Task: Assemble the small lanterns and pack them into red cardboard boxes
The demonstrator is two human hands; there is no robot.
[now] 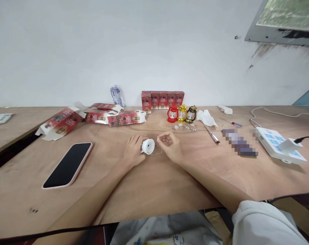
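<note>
My left hand (133, 150) is closed around a small white lantern (148, 146) lying on its side on the wooden table (149, 183). Just right of it, my right hand (169, 144) pinches a thin wire handle (158, 152) that curves off the lantern. Beyond my hands stand a red lantern (172, 114), a gold lantern (182, 113) and a black lantern (191, 114), with several small metal parts (185, 127) scattered before them.
A phone (68, 164) lies face up at the left. Opened red boxes (93, 117) and a row of upright red boxes (162, 99) sit near the wall. A screwdriver (212, 134), crumpled tissue (206, 117) and a white power strip (279, 144) lie to the right.
</note>
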